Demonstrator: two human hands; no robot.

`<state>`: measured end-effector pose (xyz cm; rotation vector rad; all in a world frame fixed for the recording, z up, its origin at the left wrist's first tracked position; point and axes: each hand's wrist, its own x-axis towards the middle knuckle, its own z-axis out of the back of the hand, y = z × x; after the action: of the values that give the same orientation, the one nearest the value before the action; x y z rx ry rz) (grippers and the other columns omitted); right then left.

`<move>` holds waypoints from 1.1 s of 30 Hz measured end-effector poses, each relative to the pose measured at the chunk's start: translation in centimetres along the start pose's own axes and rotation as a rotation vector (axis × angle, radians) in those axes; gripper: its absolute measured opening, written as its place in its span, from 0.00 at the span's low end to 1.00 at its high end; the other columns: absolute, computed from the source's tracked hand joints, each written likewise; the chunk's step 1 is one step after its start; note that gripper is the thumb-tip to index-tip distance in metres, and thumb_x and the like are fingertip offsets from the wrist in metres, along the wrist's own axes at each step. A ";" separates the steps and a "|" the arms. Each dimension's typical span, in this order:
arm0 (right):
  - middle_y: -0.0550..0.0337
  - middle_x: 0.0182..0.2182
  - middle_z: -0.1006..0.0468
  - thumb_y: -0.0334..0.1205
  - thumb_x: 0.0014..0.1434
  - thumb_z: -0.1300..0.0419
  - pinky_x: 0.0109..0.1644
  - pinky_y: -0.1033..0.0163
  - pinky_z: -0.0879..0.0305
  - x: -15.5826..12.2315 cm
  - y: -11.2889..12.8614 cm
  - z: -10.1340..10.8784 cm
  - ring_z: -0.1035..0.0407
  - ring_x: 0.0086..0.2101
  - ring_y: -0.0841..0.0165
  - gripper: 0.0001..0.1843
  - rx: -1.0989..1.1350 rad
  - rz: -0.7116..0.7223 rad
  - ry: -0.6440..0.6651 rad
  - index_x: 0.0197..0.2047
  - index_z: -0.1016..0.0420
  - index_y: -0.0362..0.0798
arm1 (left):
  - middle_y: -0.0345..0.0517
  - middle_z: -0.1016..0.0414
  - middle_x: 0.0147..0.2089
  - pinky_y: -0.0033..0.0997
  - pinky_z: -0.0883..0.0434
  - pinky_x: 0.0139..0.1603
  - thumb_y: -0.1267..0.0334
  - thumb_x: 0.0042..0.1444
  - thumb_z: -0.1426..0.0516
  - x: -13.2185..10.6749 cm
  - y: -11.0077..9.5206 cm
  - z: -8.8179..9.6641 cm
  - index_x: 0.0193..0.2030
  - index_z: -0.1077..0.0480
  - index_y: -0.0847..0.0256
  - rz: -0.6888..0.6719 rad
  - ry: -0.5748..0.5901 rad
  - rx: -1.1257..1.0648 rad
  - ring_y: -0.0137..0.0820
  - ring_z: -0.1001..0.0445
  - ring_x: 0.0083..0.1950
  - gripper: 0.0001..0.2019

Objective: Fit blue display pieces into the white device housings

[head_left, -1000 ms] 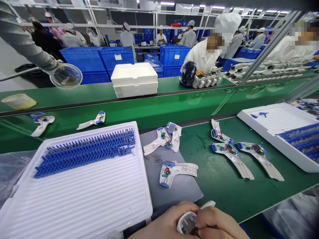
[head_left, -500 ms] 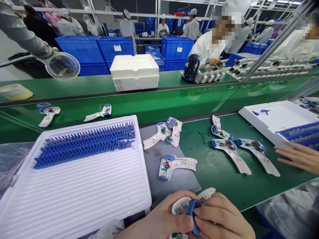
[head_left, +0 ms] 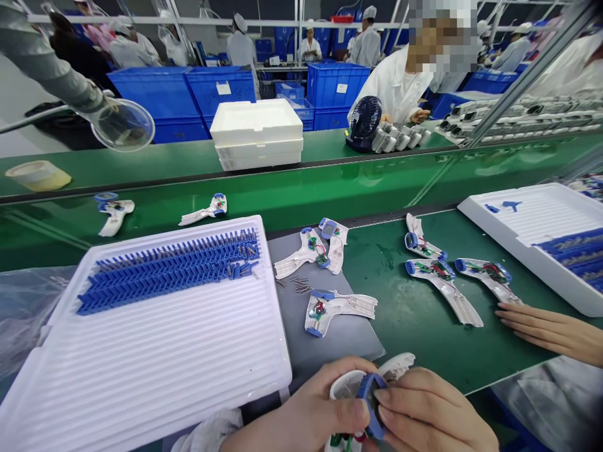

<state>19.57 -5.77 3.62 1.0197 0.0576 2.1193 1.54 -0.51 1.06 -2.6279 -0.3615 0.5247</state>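
Low in the middle of the head view, my left hand [head_left: 320, 408] grips a handheld thermometer [head_left: 346, 384], a white gun-shaped shell with wires and green circuit board below. My right hand [head_left: 433, 408] has its fingers closed on the blue display frame [head_left: 369, 395] of the same piece. The far ends of my fingers and the shell's underside are partly hidden. Just beyond lies an open thermometer half [head_left: 318, 314] on a grey mat [head_left: 351, 336]. Two more halves [head_left: 306, 254] overlap at the mat's back, near several loose screws [head_left: 301, 285].
A white ribbed tray [head_left: 188, 364] with rows of blue parts [head_left: 164, 273] stands at left. Several open halves [head_left: 443, 289] lie at right, where a co-worker's hand [head_left: 551, 329] touches one. Another white tray [head_left: 527, 220] stands behind. A magnifier lamp [head_left: 123, 125] hangs at upper left.
The co-worker's hand has moved left and down from beside the right tray to the rightmost open half. My hands keep hold of the thermometer, with the blue frame turned slightly. The view has shifted slightly.
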 end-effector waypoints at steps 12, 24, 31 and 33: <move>0.61 0.26 0.26 0.29 0.61 0.44 0.32 0.62 0.32 1.8 0.3 -0.1 0.33 0.27 0.70 0.10 0.458 -0.284 -0.158 0.44 0.36 0.50 | 0.40 0.30 0.32 0.21 0.34 0.29 0.47 0.31 0.30 0.2 0.8 0.0 0.46 0.28 0.61 0.019 -0.014 0.098 0.23 0.32 0.30 0.34; 0.60 0.29 0.27 0.30 0.62 0.47 0.35 0.62 0.37 1.4 -0.4 0.5 0.35 0.29 0.69 0.08 0.549 -0.297 0.105 0.43 0.38 0.50 | 0.39 0.31 0.30 0.25 0.35 0.34 0.48 0.32 0.30 0.1 1.1 0.6 0.45 0.29 0.63 0.041 0.008 0.168 0.23 0.33 0.30 0.33; 0.61 0.27 0.29 0.33 0.65 0.49 0.33 0.64 0.40 1.5 0.2 0.6 0.37 0.28 0.70 0.02 0.513 -0.314 0.085 0.39 0.39 0.50 | 0.41 0.29 0.32 0.25 0.31 0.33 0.47 0.33 0.30 0.2 0.8 0.3 0.45 0.29 0.63 0.009 0.003 0.117 0.26 0.29 0.32 0.33; 0.62 0.27 0.30 0.34 0.66 0.50 0.33 0.64 0.39 1.5 0.4 0.5 0.37 0.28 0.71 0.03 0.506 -0.332 0.071 0.38 0.39 0.50 | 0.42 0.27 0.31 0.23 0.31 0.31 0.47 0.33 0.30 0.2 0.4 -0.2 0.45 0.29 0.62 -0.017 -0.045 0.058 0.26 0.27 0.32 0.32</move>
<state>19.07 -5.20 5.09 1.1236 0.7775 1.8676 1.84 -0.87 0.94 -2.5590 -0.3768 0.5808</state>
